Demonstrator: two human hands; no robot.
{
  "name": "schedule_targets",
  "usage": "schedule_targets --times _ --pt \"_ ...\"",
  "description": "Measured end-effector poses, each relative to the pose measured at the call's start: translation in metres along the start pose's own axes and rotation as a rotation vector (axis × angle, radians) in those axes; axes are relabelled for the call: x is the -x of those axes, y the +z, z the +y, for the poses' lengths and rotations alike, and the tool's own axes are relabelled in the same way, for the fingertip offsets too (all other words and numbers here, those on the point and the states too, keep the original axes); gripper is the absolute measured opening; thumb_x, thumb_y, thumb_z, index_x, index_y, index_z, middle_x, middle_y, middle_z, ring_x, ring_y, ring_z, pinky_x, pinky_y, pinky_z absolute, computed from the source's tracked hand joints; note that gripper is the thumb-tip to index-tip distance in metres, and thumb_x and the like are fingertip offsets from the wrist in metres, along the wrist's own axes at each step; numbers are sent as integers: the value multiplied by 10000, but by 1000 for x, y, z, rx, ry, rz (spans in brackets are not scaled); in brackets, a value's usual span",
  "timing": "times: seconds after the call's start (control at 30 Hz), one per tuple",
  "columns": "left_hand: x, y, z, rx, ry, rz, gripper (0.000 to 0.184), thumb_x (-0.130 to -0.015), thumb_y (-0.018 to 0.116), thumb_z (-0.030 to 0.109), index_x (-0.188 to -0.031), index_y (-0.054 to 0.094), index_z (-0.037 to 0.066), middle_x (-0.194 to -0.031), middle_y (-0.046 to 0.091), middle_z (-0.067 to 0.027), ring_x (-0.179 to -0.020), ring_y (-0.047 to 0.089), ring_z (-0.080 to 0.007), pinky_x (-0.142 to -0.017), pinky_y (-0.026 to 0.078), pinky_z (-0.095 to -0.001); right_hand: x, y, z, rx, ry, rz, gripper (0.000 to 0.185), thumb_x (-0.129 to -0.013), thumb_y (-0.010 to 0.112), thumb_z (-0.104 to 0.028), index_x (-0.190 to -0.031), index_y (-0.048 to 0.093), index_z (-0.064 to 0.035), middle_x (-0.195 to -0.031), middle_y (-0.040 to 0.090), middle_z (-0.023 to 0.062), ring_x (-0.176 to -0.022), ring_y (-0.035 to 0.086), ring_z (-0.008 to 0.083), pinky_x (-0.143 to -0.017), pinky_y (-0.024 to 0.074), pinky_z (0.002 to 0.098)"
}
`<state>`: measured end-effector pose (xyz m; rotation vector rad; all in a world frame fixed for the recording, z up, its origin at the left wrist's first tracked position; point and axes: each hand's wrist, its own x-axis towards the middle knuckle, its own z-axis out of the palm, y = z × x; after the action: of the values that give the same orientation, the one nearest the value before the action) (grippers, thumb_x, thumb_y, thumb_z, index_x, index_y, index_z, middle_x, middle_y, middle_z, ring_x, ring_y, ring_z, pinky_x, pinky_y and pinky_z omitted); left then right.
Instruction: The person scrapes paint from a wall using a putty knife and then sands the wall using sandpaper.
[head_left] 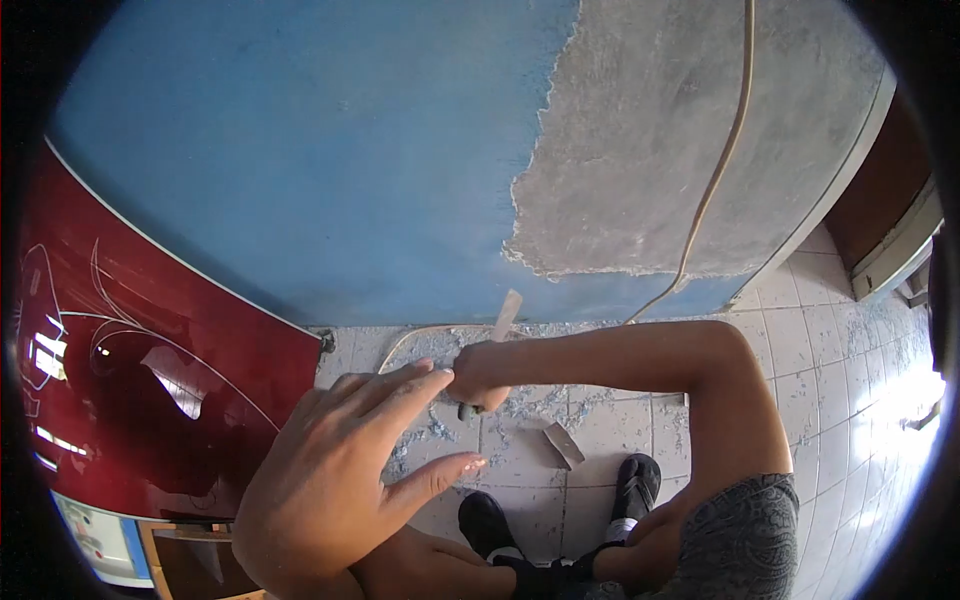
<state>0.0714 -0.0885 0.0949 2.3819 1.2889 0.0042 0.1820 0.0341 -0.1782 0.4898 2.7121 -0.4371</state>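
Observation:
My right hand [480,378] is closed around the handle of a scraper [508,314], low in front of the wall. The scraper's flat, pale blade points up toward the blue paint, and a dark handle end shows below my fist. Nearer the camera, my left hand [335,455] is open and holds nothing, its fingers stretched toward my right fist and the thumb apart. Whether its fingertips touch the right hand I cannot tell. The wall has blue paint [350,150] on the left and a bare grey patch [650,150] with a ragged edge on the right.
Paint flakes [525,405] litter the tiled floor [800,400]. A flat metal piece [563,445] lies near my shoes [487,525]. A pale cable [722,170] hangs down the wall. A glossy red panel [150,370] stands at left; a doorway [865,215] is at right.

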Motion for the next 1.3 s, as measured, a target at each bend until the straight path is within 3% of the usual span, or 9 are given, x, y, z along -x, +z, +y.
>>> schedule_targets --times 0.2,0.27,0.43,0.53,0.57,0.67,0.9,1.03,1.3 --pt "-1 1 8 -61 -24 14 615 -852 769 369 -1316 582 12 -1329 591 -241 -1234 573 -388 -1036 451 -471 7 -20 91 -158 315 249 237 -788 672 -282 -866 749 -71 -838 722 171 -806 705 351 -723 568 464" --pt "1 3 7 -48 -22 21 617 -849 771 373 -1311 586 9 -1319 597 -244 -1228 576 -388 -1034 451 -472 3 -15 52 -49 173 97 366 -865 632 -345 -1018 724 -26 -1000 727 172 -973 690 362 -845 543 486" --pt "-10 6 6 -29 -42 25 622 -851 768 371 -1324 579 15 -1322 598 -234 -1225 578 -385 -1034 449 -471 -16 1 32 90 -175 100 397 -764 709 -356 -955 740 -9 -970 732 171 -960 693 368 -836 550 485" --pt "-5 6 6 -49 -55 44 616 -855 765 370 -1321 580 13 -1320 600 -233 -1224 579 -383 -1032 452 -469 -4 -23 88 -33 83 34 297 -756 690 -348 -857 752 -75 -855 724 161 -869 698 355 -789 566 478" --pt "-4 5 6 -53 -43 46 613 -856 763 371 -1318 581 11 -1319 600 -234 -1224 580 -383 -1030 453 -469 3 -26 76 -42 70 22 465 -732 736 -388 -985 730 3 -914 728 194 -911 700 375 -786 555 496" --pt "-4 3 10 -3 2 2 613 -858 762 374 -1313 583 5 -1319 598 -239 -1224 579 -386 -1033 452 -469 -12 2 22 85 -117 17 275 -777 667 -324 -888 739 -84 -936 725 164 -908 693 349 -814 559 468" --pt "1 4 5 -31 -26 41 614 -849 775 357 -1317 582 10 -1320 598 -239 -1229 579 -384 -1034 450 -481 -45 4 106 135 -66 80 365 -798 662 -346 -970 724 -31 -960 723 183 -904 692 344 -776 544 463" --pt "1 3 11 -24 1 15 620 -848 775 360 -1318 580 5 -1322 595 -246 -1235 576 -388 -1043 445 -484 -34 8 23 12 -238 52 414 -792 673 -380 -942 723 2 -936 726 205 -889 704 369 -780 552 501" --pt "5 3 5 -30 -1 37 630 -842 780 350 -1325 575 1 -1331 587 -254 -1235 575 -396 -1046 442 -485 -24 -31 34 22 -123 147 391 -820 642 -372 -928 741 -10 -928 724 211 -897 701 363 -825 554 487"
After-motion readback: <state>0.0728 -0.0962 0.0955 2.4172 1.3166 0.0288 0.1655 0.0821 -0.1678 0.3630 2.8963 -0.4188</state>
